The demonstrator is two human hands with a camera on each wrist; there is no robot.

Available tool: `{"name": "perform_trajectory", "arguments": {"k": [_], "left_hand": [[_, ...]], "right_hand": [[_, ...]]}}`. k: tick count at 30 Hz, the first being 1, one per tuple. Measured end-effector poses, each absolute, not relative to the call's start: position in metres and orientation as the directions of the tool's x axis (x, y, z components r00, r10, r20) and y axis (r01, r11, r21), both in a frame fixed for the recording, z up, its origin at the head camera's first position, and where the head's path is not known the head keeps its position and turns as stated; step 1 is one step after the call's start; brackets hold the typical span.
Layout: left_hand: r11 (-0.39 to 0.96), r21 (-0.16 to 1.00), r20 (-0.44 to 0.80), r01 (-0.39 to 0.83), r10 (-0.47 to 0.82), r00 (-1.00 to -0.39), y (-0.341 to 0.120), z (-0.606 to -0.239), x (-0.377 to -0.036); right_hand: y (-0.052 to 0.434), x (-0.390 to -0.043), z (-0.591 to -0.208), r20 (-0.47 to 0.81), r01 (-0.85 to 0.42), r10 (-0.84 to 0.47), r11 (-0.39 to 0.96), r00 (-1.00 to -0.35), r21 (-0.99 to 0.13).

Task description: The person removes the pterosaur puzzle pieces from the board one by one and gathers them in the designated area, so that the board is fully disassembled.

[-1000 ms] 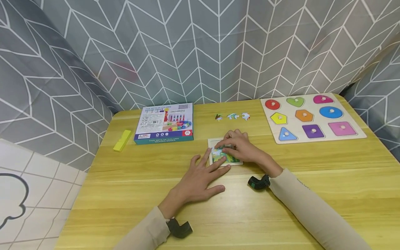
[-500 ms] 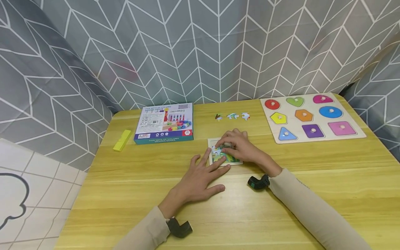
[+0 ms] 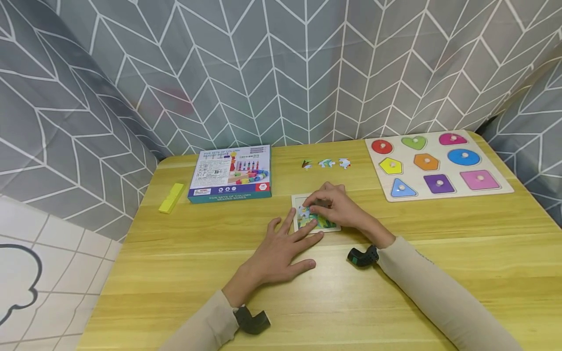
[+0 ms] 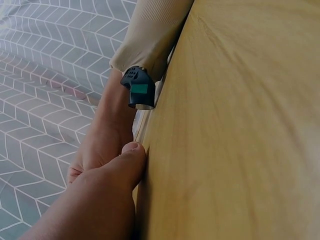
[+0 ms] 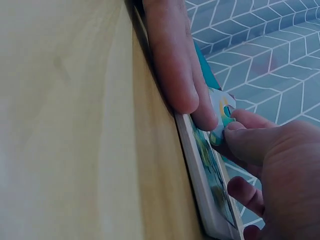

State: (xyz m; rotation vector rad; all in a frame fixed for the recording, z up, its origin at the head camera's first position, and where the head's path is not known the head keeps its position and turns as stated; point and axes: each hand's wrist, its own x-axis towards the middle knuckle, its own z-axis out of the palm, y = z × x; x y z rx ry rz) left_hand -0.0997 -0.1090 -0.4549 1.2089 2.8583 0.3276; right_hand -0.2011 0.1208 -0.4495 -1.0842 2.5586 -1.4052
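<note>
"Where does the small, pale-framed puzzle tray (image 5: 199, 185) with the green picture lie?"

"On the yellow wood-grained worktop (image 3: 175, 273), between the hands: the left hand (image 3: 281, 251) reaches it from the near left, the right hand (image 3: 340, 207) covers its far right part."

"How are the fingers?"

"The left ones are spread, palm down, two of them resting over the tray's edge. The right thumb and fingers pinch a white, yellow and teal jigsaw piece (image 5: 218, 102), tilted up at the tray."

"Any other pieces?"

"Three loose, multicoloured jigsaw pieces (image 3: 326, 163) in a row beyond the right hand, well apart from the tray."
</note>
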Motion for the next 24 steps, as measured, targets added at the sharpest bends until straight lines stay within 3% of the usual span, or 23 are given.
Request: {"name": "perform_trajectory", "arguments": {"k": [8,24], "left_hand": [[0.679,0.199,0.064,0.706,0.71,-0.701,-0.1089,-0.4558,-0.0995],[0.688,0.219,0.052,0.692,0.7,-0.713,-0.1082,-0.4566,-0.0997]], "right_hand": [[0.1178,-0.2014,-0.4507,0.297,-0.528,-0.555,0.317,-0.777,-0.788],[0.1217,-0.2026,-0.4535,0.24,-0.381,-0.4,0.322,-0.884,-0.866]]}}
